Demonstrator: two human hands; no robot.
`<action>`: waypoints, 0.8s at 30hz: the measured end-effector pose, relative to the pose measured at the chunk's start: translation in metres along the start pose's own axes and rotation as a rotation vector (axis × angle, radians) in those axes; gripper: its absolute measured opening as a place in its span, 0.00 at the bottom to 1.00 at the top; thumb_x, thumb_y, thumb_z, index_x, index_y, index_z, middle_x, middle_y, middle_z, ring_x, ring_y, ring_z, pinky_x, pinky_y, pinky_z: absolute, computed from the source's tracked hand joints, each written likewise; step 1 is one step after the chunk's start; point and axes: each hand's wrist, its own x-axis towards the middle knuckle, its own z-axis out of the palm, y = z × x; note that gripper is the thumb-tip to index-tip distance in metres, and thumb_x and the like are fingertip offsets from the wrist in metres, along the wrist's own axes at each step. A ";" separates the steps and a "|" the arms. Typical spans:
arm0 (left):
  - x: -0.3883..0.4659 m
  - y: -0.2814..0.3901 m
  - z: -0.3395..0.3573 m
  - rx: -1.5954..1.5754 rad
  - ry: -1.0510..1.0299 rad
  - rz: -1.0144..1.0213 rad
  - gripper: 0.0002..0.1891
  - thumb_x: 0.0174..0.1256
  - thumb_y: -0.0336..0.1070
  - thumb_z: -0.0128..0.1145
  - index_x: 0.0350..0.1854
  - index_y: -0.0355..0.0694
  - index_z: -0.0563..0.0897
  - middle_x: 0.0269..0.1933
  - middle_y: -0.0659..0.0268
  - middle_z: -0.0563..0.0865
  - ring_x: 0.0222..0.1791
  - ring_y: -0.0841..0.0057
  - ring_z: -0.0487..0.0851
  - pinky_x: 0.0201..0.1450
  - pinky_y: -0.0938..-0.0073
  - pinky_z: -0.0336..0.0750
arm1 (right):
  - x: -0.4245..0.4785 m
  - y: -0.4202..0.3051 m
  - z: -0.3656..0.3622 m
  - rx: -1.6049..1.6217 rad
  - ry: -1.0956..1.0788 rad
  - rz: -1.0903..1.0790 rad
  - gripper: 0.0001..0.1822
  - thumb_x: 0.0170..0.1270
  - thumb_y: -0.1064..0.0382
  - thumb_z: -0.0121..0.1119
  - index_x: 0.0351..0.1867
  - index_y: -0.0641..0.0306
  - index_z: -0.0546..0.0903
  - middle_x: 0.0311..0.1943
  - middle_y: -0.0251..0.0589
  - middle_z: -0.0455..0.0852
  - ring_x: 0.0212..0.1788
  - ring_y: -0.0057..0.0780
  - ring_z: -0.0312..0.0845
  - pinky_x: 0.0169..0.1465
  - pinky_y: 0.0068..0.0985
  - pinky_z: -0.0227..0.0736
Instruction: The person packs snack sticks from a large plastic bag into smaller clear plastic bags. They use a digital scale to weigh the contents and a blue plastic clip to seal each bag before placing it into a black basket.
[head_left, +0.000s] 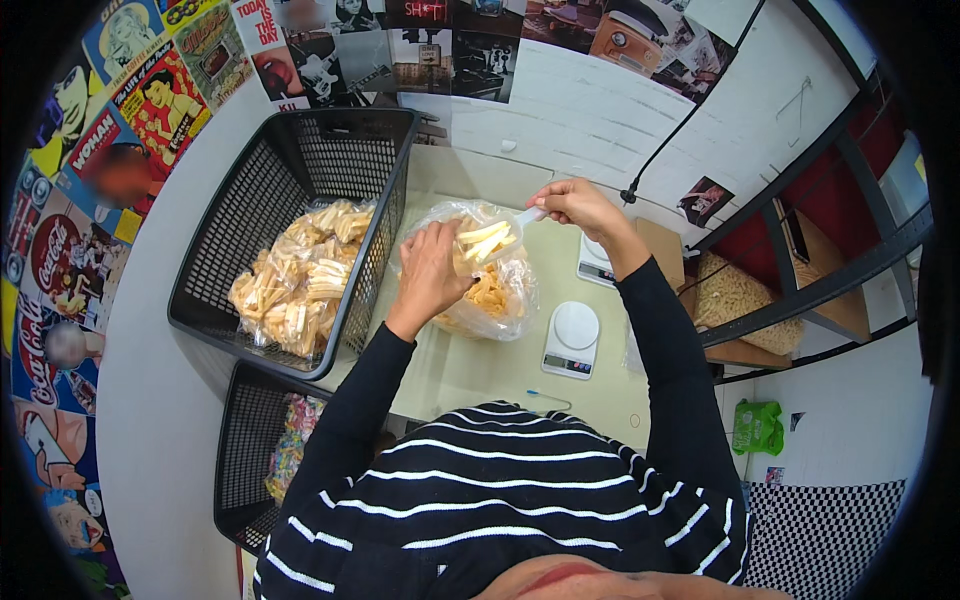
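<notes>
A large clear plastic bag (517, 289) of yellow, stick-shaped snacks stands on the pale table. Above its mouth my right hand (581, 210) grips the handle of a translucent plastic scoop (529, 217), which carries pale yellow sticks (486, 241). At the scoop's left, my left hand (431, 274) has its fingers around what looks like a small clear bag, whose edges are hard to make out. To the right of the large bag lies a white digital kitchen scale (576, 330). A second white scale (595, 259) is partly behind my right forearm.
A black plastic crate (371, 300) with bagged snack sticks (300, 285) stands at left. Below it is another crate (238, 442) with colourful wrapped items (300, 442). A blue-tipped thin tool (547, 398) lies near the table's front edge. Black metal shelving (817, 289) rises at right.
</notes>
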 end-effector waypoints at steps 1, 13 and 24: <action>0.000 0.002 0.001 -0.034 -0.002 -0.012 0.42 0.41 0.39 0.77 0.64 0.39 0.73 0.54 0.58 0.78 0.58 0.57 0.75 0.60 0.57 0.65 | 0.001 -0.003 0.004 -0.037 0.015 -0.024 0.11 0.66 0.64 0.59 0.44 0.66 0.88 0.32 0.29 0.86 0.30 0.12 0.71 0.35 0.14 0.67; 0.003 -0.007 0.002 -0.460 0.087 -0.131 0.41 0.42 0.38 0.78 0.63 0.35 0.73 0.55 0.54 0.77 0.55 0.57 0.77 0.59 0.61 0.72 | -0.063 -0.086 0.072 -0.688 0.370 -0.828 0.05 0.61 0.73 0.59 0.37 0.70 0.85 0.34 0.48 0.86 0.40 0.47 0.81 0.46 0.35 0.76; -0.006 -0.005 -0.012 -0.609 0.052 -0.165 0.44 0.42 0.38 0.81 0.65 0.32 0.71 0.58 0.54 0.77 0.60 0.59 0.77 0.64 0.63 0.72 | -0.072 -0.076 0.074 -0.577 0.317 -0.874 0.04 0.60 0.75 0.60 0.36 0.69 0.83 0.33 0.47 0.85 0.39 0.46 0.80 0.45 0.37 0.76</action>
